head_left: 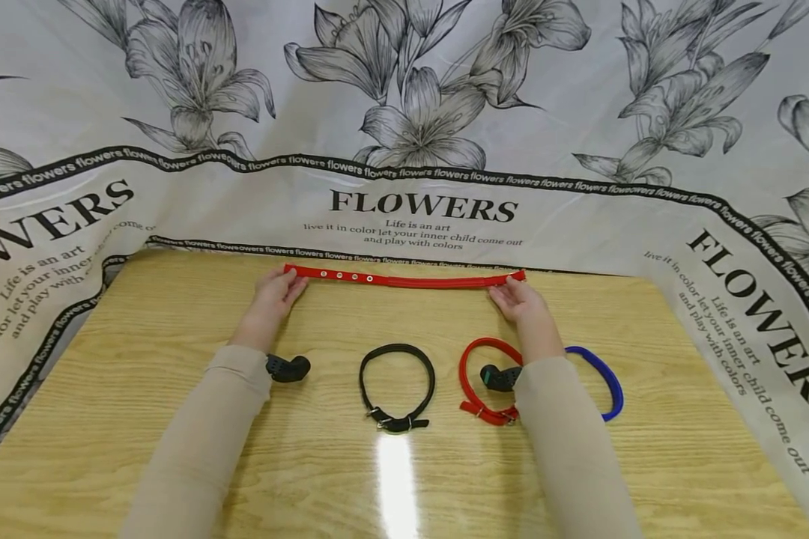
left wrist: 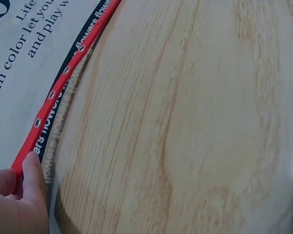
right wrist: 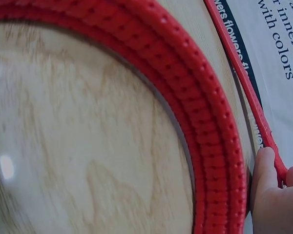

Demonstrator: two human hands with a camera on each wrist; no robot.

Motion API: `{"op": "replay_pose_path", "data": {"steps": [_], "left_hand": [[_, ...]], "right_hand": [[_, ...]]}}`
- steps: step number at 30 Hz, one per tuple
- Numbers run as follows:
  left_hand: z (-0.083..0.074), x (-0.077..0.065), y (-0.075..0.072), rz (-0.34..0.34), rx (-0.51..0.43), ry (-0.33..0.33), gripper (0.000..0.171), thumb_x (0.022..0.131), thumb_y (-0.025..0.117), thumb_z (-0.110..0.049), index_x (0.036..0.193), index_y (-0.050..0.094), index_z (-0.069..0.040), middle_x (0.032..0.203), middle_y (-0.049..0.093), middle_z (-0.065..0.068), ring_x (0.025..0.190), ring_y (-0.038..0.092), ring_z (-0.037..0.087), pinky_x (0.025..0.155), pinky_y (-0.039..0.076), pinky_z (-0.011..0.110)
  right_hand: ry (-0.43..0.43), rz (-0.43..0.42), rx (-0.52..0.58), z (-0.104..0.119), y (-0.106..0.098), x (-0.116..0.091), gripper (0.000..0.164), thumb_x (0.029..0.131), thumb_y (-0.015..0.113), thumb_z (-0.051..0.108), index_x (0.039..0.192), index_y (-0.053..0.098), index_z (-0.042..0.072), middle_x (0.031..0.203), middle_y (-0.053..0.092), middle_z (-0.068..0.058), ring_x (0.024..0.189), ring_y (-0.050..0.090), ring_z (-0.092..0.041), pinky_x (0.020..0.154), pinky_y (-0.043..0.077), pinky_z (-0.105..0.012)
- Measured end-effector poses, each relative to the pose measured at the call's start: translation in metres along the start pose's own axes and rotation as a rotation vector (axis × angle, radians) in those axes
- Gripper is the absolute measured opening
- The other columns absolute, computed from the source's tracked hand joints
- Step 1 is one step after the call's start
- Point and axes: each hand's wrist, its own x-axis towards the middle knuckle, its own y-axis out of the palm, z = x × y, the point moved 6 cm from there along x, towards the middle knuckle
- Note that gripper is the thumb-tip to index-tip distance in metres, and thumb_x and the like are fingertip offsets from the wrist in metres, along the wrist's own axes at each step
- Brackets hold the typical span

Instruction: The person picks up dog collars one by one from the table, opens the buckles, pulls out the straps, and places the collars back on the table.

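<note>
A red collar (head_left: 431,282) with metal-ringed holes is stretched out straight, left to right, near the far edge of the table. My left hand (head_left: 273,293) pinches its holed end between thumb and fingers; the left wrist view shows that hand (left wrist: 24,204) and the eyelets (left wrist: 52,95) close by. At the other end my right hand (head_left: 522,301) pinches the collar, seen also in the right wrist view as a hand (right wrist: 278,200) on the red strap (right wrist: 246,87). Below the right forearm, a second red collar (head_left: 468,359), buckled into a loop, lies partly hidden.
A black collar (head_left: 434,374), fastened in a loop, lies on the wooden table (head_left: 337,479) between my forearms. A blue collar (head_left: 610,378) sits right of the red loop, partly behind my sleeve. Flower-printed cloth (head_left: 243,202) rises behind the table and along its sides.
</note>
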Motion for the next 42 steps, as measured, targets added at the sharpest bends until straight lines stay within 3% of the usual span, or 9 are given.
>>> {"op": "replay_pose_path", "data": {"steps": [4, 6, 9, 11, 16, 23, 27, 33, 42], "left_hand": [[-0.024, -0.103, 0.050, -0.019, 0.033, -0.020, 0.058, 0.090, 0.060, -0.004, 0.142, 0.036, -0.012, 0.111, 0.054, 0.014, 0.099, 0.062, 0.022, 0.084, 0.051, 0.026], [-0.030, -0.126, 0.060, 0.007, 0.018, -0.021, 0.057, 0.090, 0.059, -0.002, 0.142, 0.037, -0.013, 0.113, 0.053, 0.014, 0.098, 0.062, 0.022, 0.083, 0.052, 0.025], [-0.034, -0.137, 0.062, 0.020, 0.005, -0.028, 0.055, 0.088, 0.062, -0.002, 0.138, 0.044, -0.016, 0.118, 0.052, 0.010, 0.099, 0.062, 0.020, 0.084, 0.051, 0.024], [-0.033, -0.125, 0.054, 0.037, -0.051, -0.023, 0.048, 0.085, 0.064, 0.002, 0.130, 0.053, -0.011, 0.110, 0.056, 0.013, 0.092, 0.064, 0.024, 0.079, 0.054, 0.027], [-0.036, -0.128, 0.051, 0.037, -0.059, -0.025, 0.040, 0.084, 0.065, 0.003, 0.122, 0.060, -0.010, 0.110, 0.059, 0.012, 0.094, 0.064, 0.024, 0.080, 0.053, 0.026], [-0.067, -0.235, 0.099, -0.003, 0.094, -0.031, 0.044, 0.095, 0.048, -0.001, 0.139, 0.040, -0.005, 0.102, 0.054, 0.007, 0.100, 0.056, 0.015, 0.095, 0.043, 0.022], [-0.079, -0.267, 0.110, 0.051, 0.135, -0.043, 0.049, 0.098, 0.042, -0.001, 0.144, 0.028, -0.004, 0.106, 0.051, 0.007, 0.102, 0.053, 0.013, 0.100, 0.038, 0.021], [-0.090, -0.276, 0.107, 0.091, 0.177, -0.050, 0.052, 0.099, 0.035, -0.001, 0.147, 0.017, -0.003, 0.112, 0.048, 0.006, 0.102, 0.051, 0.012, 0.104, 0.031, 0.023], [-0.098, -0.288, 0.106, 0.117, 0.222, -0.078, 0.054, 0.098, 0.040, -0.003, 0.147, 0.018, -0.004, 0.084, 0.061, 0.000, 0.085, 0.059, 0.008, 0.097, 0.039, 0.021]], "right_hand": [[-0.015, -0.021, -0.035, 0.002, -0.001, -0.006, 0.050, 0.095, 0.048, 0.009, 0.142, 0.034, 0.021, 0.143, 0.036, 0.002, 0.131, 0.035, -0.011, 0.104, 0.031, -0.026], [-0.034, -0.032, -0.073, 0.003, -0.002, -0.010, 0.049, 0.095, 0.048, 0.010, 0.141, 0.035, 0.021, 0.144, 0.035, 0.003, 0.130, 0.036, -0.011, 0.103, 0.032, -0.026], [-0.052, -0.032, -0.112, 0.004, -0.004, -0.016, 0.049, 0.096, 0.048, 0.010, 0.142, 0.035, 0.022, 0.145, 0.033, 0.003, 0.131, 0.035, -0.010, 0.103, 0.031, -0.025], [-0.058, -0.028, -0.137, 0.005, -0.005, -0.019, 0.050, 0.096, 0.047, 0.009, 0.143, 0.034, 0.023, 0.146, 0.032, 0.004, 0.132, 0.034, -0.010, 0.104, 0.031, -0.025], [-0.071, -0.051, -0.162, 0.009, -0.009, -0.023, 0.051, 0.095, 0.047, 0.007, 0.143, 0.035, 0.022, 0.141, 0.040, 0.001, 0.131, 0.036, -0.010, 0.104, 0.031, -0.026], [-0.085, -0.092, -0.167, 0.017, -0.015, -0.033, 0.045, 0.093, 0.052, 0.006, 0.133, 0.041, 0.022, 0.119, 0.059, -0.002, 0.127, 0.042, -0.010, 0.101, 0.035, -0.028], [-0.108, -0.109, -0.171, 0.025, -0.018, -0.041, 0.037, 0.092, 0.055, 0.007, 0.126, 0.045, 0.020, 0.117, 0.060, -0.002, 0.121, 0.048, -0.011, 0.099, 0.037, -0.028], [-0.103, -0.077, -0.160, 0.034, -0.022, -0.052, 0.042, 0.093, 0.052, 0.006, 0.130, 0.043, 0.022, 0.084, 0.062, -0.008, 0.115, 0.052, -0.012, 0.098, 0.038, -0.025], [-0.127, 0.025, -0.210, 0.045, -0.022, -0.068, 0.059, 0.091, 0.056, 0.003, 0.142, 0.033, 0.025, 0.067, 0.061, -0.015, 0.062, 0.064, -0.024, 0.092, 0.045, -0.029]]}}
